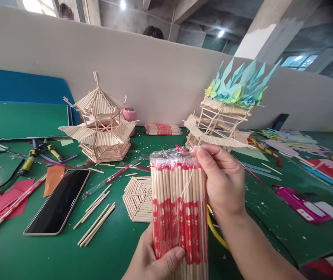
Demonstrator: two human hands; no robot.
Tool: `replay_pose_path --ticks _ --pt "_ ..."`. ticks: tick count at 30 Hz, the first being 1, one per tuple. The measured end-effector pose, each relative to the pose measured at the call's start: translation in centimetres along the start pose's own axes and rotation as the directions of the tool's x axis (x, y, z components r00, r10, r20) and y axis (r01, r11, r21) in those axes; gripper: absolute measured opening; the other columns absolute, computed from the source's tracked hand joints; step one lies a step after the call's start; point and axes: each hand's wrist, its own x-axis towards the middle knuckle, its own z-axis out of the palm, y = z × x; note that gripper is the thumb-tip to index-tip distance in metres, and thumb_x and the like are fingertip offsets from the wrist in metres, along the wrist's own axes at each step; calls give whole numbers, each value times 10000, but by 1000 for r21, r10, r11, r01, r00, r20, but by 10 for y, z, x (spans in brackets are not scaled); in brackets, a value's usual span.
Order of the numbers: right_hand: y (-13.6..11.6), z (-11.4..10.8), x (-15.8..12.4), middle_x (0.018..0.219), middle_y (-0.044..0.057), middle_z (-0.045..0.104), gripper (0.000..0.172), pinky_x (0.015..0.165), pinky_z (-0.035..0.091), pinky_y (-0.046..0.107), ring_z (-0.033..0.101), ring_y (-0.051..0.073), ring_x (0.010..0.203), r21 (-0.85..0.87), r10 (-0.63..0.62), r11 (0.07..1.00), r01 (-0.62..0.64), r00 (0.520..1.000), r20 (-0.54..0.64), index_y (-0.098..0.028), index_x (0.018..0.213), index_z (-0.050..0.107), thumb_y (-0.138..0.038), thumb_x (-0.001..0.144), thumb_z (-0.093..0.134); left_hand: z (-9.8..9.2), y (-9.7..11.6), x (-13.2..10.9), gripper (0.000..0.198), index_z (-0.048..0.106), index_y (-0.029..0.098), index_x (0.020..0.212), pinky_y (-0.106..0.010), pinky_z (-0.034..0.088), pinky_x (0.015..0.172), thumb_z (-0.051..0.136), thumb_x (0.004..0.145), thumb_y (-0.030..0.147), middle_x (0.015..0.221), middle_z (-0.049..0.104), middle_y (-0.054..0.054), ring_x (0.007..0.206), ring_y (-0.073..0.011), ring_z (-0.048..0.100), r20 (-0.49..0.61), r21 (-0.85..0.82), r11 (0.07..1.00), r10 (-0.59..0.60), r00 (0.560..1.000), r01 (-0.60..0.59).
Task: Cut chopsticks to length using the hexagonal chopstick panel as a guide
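Note:
A clear plastic pack of wooden chopsticks [176,217] with red printed wraps stands upright in front of me. My left hand [157,258] grips its lower part, the thumb lying across the front. At the upper right corner, the fingers of my right hand [223,175] pinch the crinkled plastic edge. Behind the pack, partly hidden by it, lies a flat octagonal panel of sticks [137,200]. Several loose sticks [96,225] rest to the left of it.
A stick pagoda [98,132] stands at back left, and a stick tower [221,120] with paper leaves at back right. Another chopstick pack [163,129] lies between them. A phone [58,202], pliers [39,153] and a purple tool [302,206] lie on the green table [61,256].

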Motion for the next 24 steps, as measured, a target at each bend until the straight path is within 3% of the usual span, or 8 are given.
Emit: replay_pose_path --ticks 5,9,12,16,18,20,22,24 --pt "-4 -2 -10 735 -13 589 54 605 454 271 539 145 691 -17 -93 995 96 987 132 -266 804 629 -254 829 581 -2 13 2 478 665 129 948 -308 497 645 759 582 422 751 711 -89 667 -223 658 95 -15 997 -76 993 78" --pt "-8 0 -19 815 1 585 132 710 462 306 548 168 796 -15 -190 980 199 955 228 -278 847 625 -165 831 559 8 30 6 397 682 140 893 -331 499 721 760 585 380 851 711 -82 776 -245 647 -119 87 996 21 993 -10" --pt "-13 -1 -20 868 2 580 193 808 443 313 535 173 888 10 -261 965 263 954 149 -303 871 644 -135 826 560 19 34 5 290 703 149 817 -319 496 734 733 625 364 802 718 -65 782 -241 636 -252 200 975 146 957 -96" --pt "-19 -9 -27 1136 19 520 339 921 400 357 484 220 1065 130 -89 989 66 980 180 -350 1151 530 -366 816 585 24 28 0 287 710 147 753 -337 504 706 730 615 398 710 715 -70 744 -263 639 -354 196 972 193 915 -129" --pt "-18 -15 -35 1274 36 452 636 949 387 383 444 259 1144 98 71 988 -118 918 389 -350 1322 343 -490 760 605 21 22 -3 339 703 157 798 -372 496 763 748 583 415 765 719 -73 832 -293 631 -439 126 980 194 877 -154" --pt "-13 -20 -45 1279 52 474 761 935 407 387 447 284 1160 0 212 964 -265 771 600 -327 1359 289 -477 713 662 17 18 -5 408 689 173 849 -402 475 822 771 540 426 812 716 -67 916 -313 608 -509 84 983 184 841 -164" --pt "-4 -23 -56 1172 53 569 659 881 448 371 518 279 1088 -65 313 921 -384 631 710 -296 1298 401 -389 713 692 11 20 -6 442 680 171 878 -411 470 829 773 534 433 799 711 -68 913 -316 608 -501 96 986 169 849 -140" --pt "4 -25 -63 1083 41 621 476 843 468 350 572 254 1005 -74 373 880 -469 587 719 -267 1192 506 -332 749 666 6 28 -5 456 672 155 913 -402 478 809 759 560 430 812 709 -82 876 -307 620 -414 124 981 189 890 -151"
